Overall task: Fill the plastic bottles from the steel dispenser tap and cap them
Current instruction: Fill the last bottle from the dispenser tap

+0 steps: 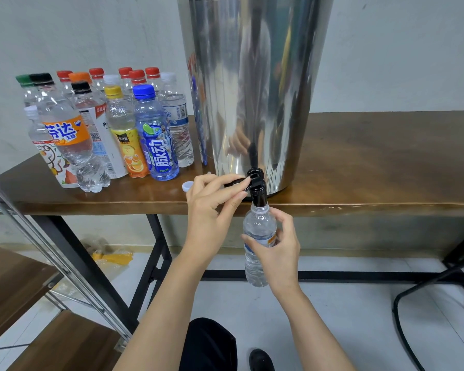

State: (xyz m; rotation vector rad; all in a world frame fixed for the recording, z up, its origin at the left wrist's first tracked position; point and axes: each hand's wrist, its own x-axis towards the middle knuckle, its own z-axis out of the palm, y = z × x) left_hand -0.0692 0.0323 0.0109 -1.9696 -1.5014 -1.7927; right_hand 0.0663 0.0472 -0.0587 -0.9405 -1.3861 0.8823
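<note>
Right hand (280,254) holds bottle (258,226) — label (272,240) seemingly illegible; left hand (212,207) pinches tap (259,195).

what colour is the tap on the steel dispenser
Black; the tap shows best in the head view.

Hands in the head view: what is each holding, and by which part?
The left hand pinches the black tap lever at its end; the right hand grips the clear plastic bottle round its labelled middle.
</note>
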